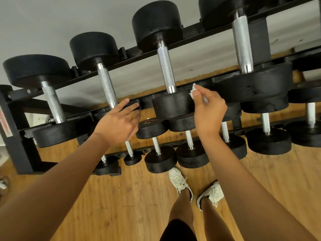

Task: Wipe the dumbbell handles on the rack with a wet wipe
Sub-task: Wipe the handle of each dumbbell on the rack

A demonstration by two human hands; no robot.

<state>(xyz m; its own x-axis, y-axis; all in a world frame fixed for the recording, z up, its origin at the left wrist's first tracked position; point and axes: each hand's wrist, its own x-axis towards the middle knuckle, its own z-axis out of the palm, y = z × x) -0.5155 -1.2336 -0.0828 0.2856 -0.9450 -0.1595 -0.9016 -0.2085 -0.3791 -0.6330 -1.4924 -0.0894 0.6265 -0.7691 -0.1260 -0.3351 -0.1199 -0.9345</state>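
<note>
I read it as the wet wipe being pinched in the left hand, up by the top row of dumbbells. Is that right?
Not quite. The wet wipe is pinched in the right hand, not the left. The left hand is open and holds nothing. The rest stands: the head view shows the wipe up by the top row, beside a dumbbell.

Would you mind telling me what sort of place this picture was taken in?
Most likely a gym's weight area: a black tiered rack holds rows of round-headed dumbbells with knurled metal handles, standing on a wooden floor. The right hand pinches a wet wipe beside one.
</note>
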